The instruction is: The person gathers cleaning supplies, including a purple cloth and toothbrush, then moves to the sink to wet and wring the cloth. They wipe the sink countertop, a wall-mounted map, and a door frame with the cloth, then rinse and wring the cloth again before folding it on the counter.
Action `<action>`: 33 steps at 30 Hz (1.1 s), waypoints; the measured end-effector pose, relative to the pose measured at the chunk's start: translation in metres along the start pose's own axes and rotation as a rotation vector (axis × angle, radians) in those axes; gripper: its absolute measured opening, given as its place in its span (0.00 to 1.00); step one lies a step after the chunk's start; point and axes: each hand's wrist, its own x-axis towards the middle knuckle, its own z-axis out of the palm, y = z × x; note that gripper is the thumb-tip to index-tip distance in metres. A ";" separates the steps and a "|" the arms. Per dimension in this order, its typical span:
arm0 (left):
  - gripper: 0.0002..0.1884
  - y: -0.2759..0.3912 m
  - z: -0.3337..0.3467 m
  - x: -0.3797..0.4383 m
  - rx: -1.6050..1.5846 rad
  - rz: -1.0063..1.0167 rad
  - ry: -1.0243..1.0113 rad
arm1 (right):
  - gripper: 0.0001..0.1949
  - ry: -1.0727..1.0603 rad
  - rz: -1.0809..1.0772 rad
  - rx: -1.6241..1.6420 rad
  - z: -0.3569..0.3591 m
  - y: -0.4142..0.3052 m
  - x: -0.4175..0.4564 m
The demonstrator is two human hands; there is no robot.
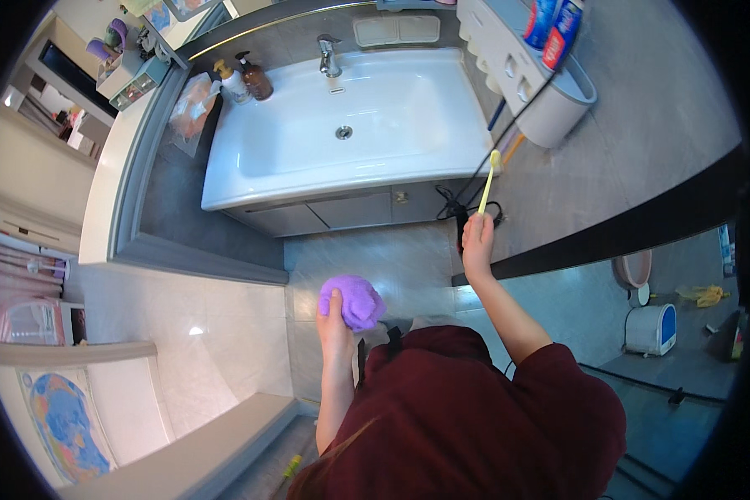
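A bunched purple towel [355, 302] fills my left hand [334, 325], its thumb pressed over the cloth. My right hand [478, 244] grips the lower end of a pale yellow toothbrush [489, 181], bristle head pointing up beside the basin's right front corner. In front of me is a white ceramic washbasin [287, 144] with a chrome faucet [329, 56] at its back edge and a metal drain [344, 132] in the bottom. Both hands are held on my side of the basin, above the tiled floor.
On the right wall hangs a white toothbrush holder [506, 62] bearing toothpaste [563, 31] and a cup [553, 112]. A black cord [519, 115] dangles close to my right hand. Pump bottles [257, 80] stand at the basin's back left. A partition wall [175, 200] borders the left side.
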 end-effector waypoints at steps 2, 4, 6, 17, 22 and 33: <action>0.18 0.026 -0.016 0.027 0.014 -0.024 -0.047 | 0.10 0.025 0.066 -0.014 0.032 0.003 -0.020; 0.18 0.054 -0.028 0.057 0.047 -0.023 -0.068 | 0.09 0.051 0.046 -0.047 0.066 0.004 -0.028; 0.18 0.079 -0.040 0.089 0.086 -0.028 -0.072 | 0.09 0.031 -0.022 -0.089 0.102 -0.002 -0.028; 0.19 0.221 -0.038 0.314 0.375 0.149 -0.051 | 0.12 -0.077 0.284 0.250 0.259 0.038 0.152; 0.19 0.265 -0.039 0.366 0.730 0.169 0.052 | 0.12 -0.106 0.219 0.392 0.335 0.049 0.291; 0.27 0.220 -0.113 0.507 1.424 0.593 0.635 | 0.13 -0.021 0.152 0.574 0.414 0.046 0.395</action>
